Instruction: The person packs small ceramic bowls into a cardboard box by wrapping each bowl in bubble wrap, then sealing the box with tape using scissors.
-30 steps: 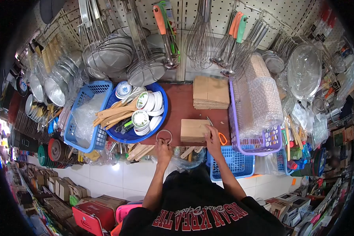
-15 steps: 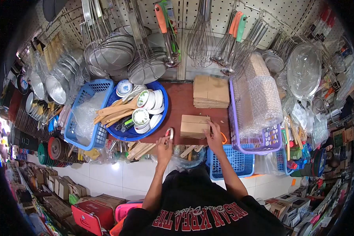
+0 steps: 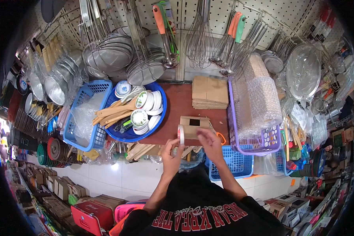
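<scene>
My left hand [image 3: 172,157] grips a roll of tape [image 3: 181,134] with a white side and some red on it, held upright at the front edge of the red-brown tabletop. Just beyond it lies a small brown cardboard box [image 3: 191,132], its top flaps partly apart around a dark gap. My right hand [image 3: 210,143] is at the box's near right corner, fingers loosely bent and apart, slightly blurred; I see nothing in it. Orange-handled scissors [image 3: 221,137], partly hidden, lie beside that hand.
A stack of flat cardboard boxes [image 3: 210,92] stands behind. On the left are a blue basin [image 3: 163,108] of bowls and wooden utensils and a blue basket [image 3: 69,131]. A purple basket [image 3: 233,129] with bubble wrap [image 3: 259,94] borders the right. Strainers and whisks [image 3: 199,47] hang above.
My left hand has lifted the tape roll and moved right, in front of the box. My right hand has come off the box top and nearer me; the box's top now shows a dark gap.
</scene>
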Demonstrator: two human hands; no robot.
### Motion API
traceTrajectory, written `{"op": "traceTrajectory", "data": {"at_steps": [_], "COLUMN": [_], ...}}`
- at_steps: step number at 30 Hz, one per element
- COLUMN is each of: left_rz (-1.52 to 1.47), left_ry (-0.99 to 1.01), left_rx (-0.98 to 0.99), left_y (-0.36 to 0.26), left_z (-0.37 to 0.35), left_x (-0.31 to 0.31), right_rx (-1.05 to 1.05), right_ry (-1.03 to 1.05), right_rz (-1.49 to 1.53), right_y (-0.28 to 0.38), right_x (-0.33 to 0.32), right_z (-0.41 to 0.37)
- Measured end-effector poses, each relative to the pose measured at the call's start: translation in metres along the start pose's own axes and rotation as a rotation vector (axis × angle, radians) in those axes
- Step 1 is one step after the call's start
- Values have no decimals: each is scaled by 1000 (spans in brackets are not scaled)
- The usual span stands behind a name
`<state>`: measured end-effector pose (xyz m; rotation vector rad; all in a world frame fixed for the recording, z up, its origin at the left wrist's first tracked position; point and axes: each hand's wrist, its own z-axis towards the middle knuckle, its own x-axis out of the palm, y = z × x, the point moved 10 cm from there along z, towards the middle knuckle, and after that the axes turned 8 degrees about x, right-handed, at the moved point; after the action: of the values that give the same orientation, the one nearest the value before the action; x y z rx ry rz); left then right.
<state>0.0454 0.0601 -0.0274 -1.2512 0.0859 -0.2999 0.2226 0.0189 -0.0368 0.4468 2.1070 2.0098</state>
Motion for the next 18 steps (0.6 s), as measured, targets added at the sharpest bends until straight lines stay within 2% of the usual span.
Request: {"op": "traceTrajectory", "data": {"at_steps": [2, 4, 11, 18], "left_rz": [-126, -82, 66, 119], "left_ry": [48, 114, 184, 300], "left_rx": [-32, -11, 166, 297], "left_y": [-7, -22, -52, -80], "left_z": [-3, -3, -4, -2], "left_x": [11, 19, 28, 40], "right_rx": [46, 101, 0, -72], "right_ry": [142, 235, 237, 267], "right_rz": [49, 212, 212, 75], "right_y": [17, 18, 52, 69], "right_x": [21, 34, 30, 27], "right_z": [-10, -21, -38, -52]}}
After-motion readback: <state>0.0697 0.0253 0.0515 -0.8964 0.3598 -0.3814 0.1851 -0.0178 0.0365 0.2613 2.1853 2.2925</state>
